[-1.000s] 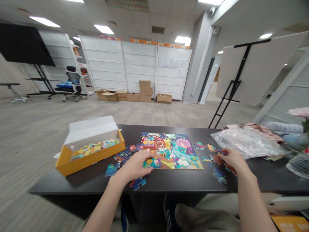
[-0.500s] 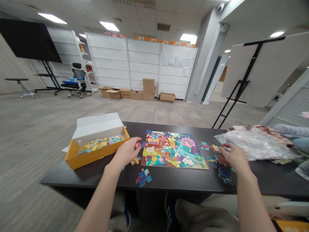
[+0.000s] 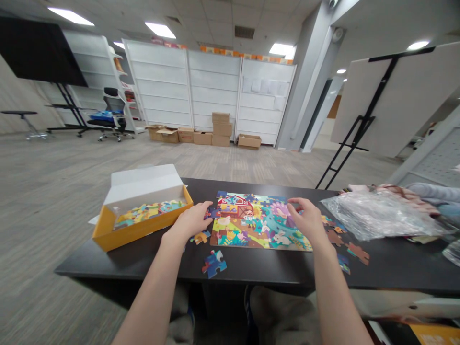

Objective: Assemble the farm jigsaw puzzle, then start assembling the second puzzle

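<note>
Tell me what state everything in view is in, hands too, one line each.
left hand: fingers curved by loose pieces; grip unclear
right hand: over the puzzle's right side; grip unclear
puzzle: flat, partly covered
rightmost brown piece: loose, flat
yellow box: open, pieces inside
box lid: raised
clear plastic: crumpled
screen: dark
ceiling light: lit

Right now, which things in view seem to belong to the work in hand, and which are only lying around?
Seem part of the work:
- jigsaw picture
- loose blue piece in front of it
- yellow box, lid up, with more pieces inside

Seem only lying around:
- crumpled clear plastic
- cardboard boxes
- office chair
</note>
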